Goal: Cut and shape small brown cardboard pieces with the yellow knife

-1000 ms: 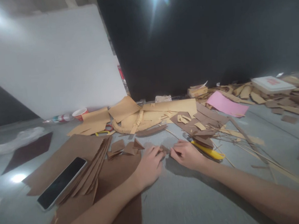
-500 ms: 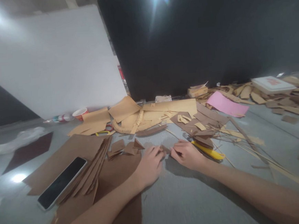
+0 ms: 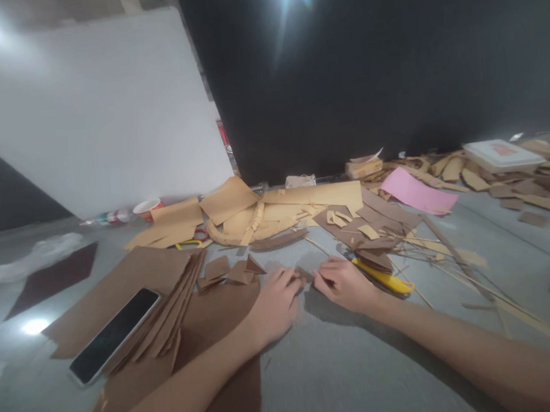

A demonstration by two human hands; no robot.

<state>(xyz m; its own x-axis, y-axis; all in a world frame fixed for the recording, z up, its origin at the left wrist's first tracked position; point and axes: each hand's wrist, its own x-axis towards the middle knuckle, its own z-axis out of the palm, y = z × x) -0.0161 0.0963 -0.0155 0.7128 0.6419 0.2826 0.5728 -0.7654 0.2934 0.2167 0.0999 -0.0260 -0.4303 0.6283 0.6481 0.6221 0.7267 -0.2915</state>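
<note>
Between my two hands is a small piece of brown paper (image 3: 304, 273), partly covered by fingers. My left hand (image 3: 277, 301) has its fingers bent and closed on the left end of that piece. My right hand (image 3: 341, 282) is curled at the other end, thumb and fingers pinched together on its edge. Several small folded brown pieces (image 3: 232, 273) lie just left of my left hand, on a large brown sheet (image 3: 226, 381). Beside my right wrist rests a yellow-handled tool (image 3: 388, 278), partly covered by brown scraps.
At left, a phone (image 3: 116, 336) lies on stacked brown sheets (image 3: 118, 275). Farther back are a paper cup (image 3: 147, 208), scissors handles (image 3: 190, 243) and tan sheets (image 3: 312, 197). Right of me are thin strips (image 3: 466, 273), a pink sheet (image 3: 419, 191) and a white box (image 3: 503, 155).
</note>
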